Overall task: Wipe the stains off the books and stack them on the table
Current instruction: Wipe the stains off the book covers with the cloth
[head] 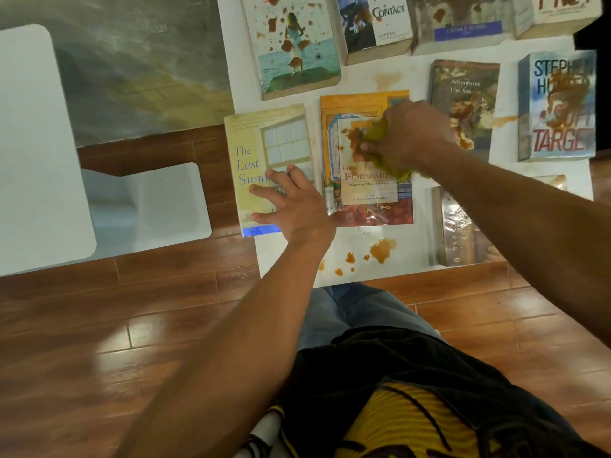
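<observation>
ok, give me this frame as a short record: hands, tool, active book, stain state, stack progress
left hand: open, fingers spread flat on the pale yellow book
right hand: grips a yellow cloth, pressed on the orange book
active book: orange book, brown stain beside the cloth
clean-looking: pale yellow book
stained: Tom Sawyer book, Soft Target book
table: white, brown spills at near edge
stack: none started

One head camera only, high above, looking straight down, close over white flat table (330,256), brown wooden plank floor (132,325) below.
</observation>
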Available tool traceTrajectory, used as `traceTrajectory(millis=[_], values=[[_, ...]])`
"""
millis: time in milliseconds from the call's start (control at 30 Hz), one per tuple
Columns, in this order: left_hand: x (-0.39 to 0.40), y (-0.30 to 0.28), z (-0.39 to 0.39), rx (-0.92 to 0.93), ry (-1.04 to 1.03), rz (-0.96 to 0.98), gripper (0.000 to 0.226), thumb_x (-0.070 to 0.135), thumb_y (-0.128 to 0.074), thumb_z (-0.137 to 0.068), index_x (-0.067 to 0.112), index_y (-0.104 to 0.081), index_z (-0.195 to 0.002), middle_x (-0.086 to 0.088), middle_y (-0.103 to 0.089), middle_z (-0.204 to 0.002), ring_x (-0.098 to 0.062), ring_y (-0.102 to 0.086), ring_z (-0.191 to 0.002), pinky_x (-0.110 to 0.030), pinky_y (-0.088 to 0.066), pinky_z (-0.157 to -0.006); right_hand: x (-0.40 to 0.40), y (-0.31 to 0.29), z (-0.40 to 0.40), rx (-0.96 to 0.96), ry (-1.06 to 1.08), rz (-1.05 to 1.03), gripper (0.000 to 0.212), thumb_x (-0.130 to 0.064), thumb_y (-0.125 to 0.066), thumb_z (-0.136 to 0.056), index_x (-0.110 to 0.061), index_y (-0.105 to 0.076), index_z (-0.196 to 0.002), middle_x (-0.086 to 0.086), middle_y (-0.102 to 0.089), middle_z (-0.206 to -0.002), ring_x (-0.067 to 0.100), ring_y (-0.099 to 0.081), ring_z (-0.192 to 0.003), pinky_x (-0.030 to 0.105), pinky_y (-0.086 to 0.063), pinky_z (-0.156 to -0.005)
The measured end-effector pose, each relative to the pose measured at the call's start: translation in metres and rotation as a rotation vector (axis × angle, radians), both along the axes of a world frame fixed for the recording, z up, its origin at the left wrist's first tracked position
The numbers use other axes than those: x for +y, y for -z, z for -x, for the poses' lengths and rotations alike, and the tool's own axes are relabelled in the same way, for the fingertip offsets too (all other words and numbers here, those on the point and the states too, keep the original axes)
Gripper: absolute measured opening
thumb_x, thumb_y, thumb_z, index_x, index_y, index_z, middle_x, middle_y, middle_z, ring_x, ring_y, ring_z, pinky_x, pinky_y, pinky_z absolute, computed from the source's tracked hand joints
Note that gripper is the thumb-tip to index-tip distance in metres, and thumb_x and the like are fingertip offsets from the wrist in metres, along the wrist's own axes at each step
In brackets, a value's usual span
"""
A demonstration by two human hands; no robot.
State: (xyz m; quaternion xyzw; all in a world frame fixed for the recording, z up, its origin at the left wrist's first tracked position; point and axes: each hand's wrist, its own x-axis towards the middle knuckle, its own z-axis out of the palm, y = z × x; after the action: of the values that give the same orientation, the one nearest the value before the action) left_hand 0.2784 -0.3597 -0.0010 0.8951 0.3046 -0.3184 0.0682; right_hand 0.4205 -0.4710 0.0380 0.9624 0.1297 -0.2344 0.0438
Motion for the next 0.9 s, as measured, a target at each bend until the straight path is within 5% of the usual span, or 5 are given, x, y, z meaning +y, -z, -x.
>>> traceTrajectory(millis=[500,900], values=[[0.001,-0.003,-0.001,0.003,-0.005,0.023,0.133,0.075,-0.073,-0.071,0.004,0.004,-0.153,-0.027,0.002,-0.161,-0.060,-0.003,-0.144,-0.076,-0.030,-0.103,0.013,0.006,-0.001,0.010,-0.161,0.019,0.058,-0.073,-0.059,-0.083,-0.018,-0.057,-0.100,0.008,-0.056,-0.094,0.028,-0.055,-0.086,0.036,-0.041,-0.066],[0.000,-0.003,0.001,-0.018,-0.016,0.016,0.131,0.078,-0.070,-0.070,0.004,0.000,-0.152,-0.026,-0.001,-0.161,-0.060,-0.004,-0.145,-0.076,-0.031,-0.102,0.013,0.004,-0.024,-0.083,-0.091,-0.009,0.059,-0.072,-0.062,-0.082,-0.015,-0.057,-0.099,0.009,-0.054,-0.090,0.032,-0.061,-0.093,0.037,-0.042,-0.068]])
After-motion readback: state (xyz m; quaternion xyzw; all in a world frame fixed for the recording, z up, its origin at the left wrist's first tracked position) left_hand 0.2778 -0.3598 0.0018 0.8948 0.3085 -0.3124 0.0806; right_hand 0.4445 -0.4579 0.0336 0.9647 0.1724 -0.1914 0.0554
